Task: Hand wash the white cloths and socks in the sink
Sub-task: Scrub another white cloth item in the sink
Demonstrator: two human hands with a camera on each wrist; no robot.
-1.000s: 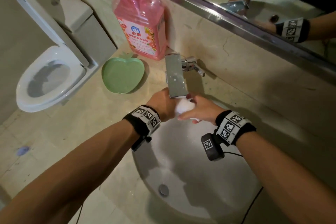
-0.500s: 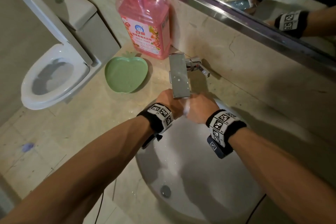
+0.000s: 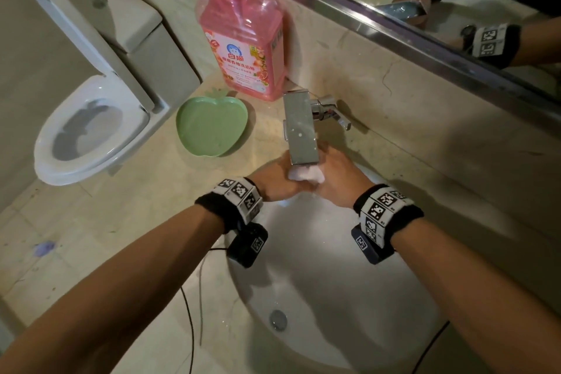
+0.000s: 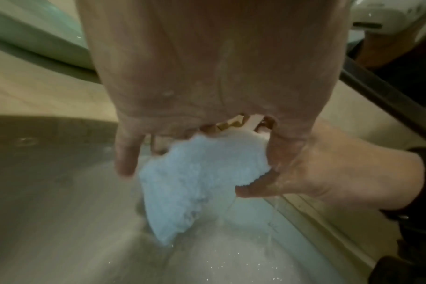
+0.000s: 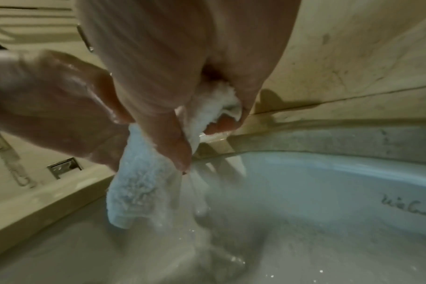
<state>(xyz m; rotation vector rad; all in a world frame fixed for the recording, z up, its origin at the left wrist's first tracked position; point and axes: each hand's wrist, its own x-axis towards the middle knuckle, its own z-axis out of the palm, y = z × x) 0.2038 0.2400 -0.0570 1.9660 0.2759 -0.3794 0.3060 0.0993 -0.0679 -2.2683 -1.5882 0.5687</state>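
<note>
Wringing a white cloth (image 3: 306, 174) under the tap (image 3: 300, 130), I watch both hands meet at the sink's (image 3: 334, 297) twelve o'clock edge. From the left of the head view: a toilet (image 3: 91, 130) at nine o'clock, a green apple-shaped dish (image 3: 212, 127) and a pink detergent bottle (image 3: 243, 39) on the bench (image 3: 136, 206) at eleven o'clock. Then comes the left hand (image 3: 277, 179), its fingers (image 4: 126, 155) curled round the cloth's upper end, and the right hand (image 3: 340, 182), whose thumb and fingers (image 5: 175, 134) pinch the same wad from the three o'clock side. The wrist views show the fluffy, soaked cloth bunched between the two palms, its free tail hanging toward the basin at six o'clock with water running off it.

I judge the cloth soft and limp, heavier than it looks while wet, and likely slick if soap is in it. It has no stiff edge to hold. The best hold seems to be the bunched middle, squeezed with whole palms rather than fingertips, so that the tail does not slide out into the basin.
</note>
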